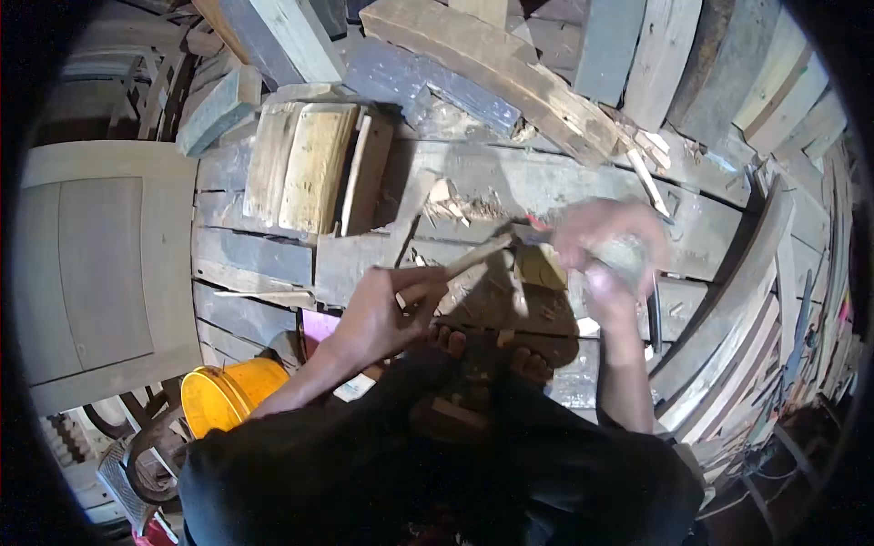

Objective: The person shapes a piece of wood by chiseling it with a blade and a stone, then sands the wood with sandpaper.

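My left hand [391, 305] is closed round a slim wooden handle [480, 256] that points up and right toward the other hand. A short dark part shows at its far end, too blurred to name. My right hand [601, 241], smeared by motion, grips a pale grey-green rounded object [622, 261] whose kind I cannot make out. Between and below the hands a yellowish wood block [540, 266] lies on the plank floor [364, 259], close to my bare feet [528, 364].
Ahead on the left stand thick wooden blocks [314, 168]. A long rough beam [492, 68] and wood chips [446, 200] lie beyond the hands. A yellow bucket [228, 396] is at the left near a wooden panel [105, 264]. Curved boards [728, 300] are stacked at the right.
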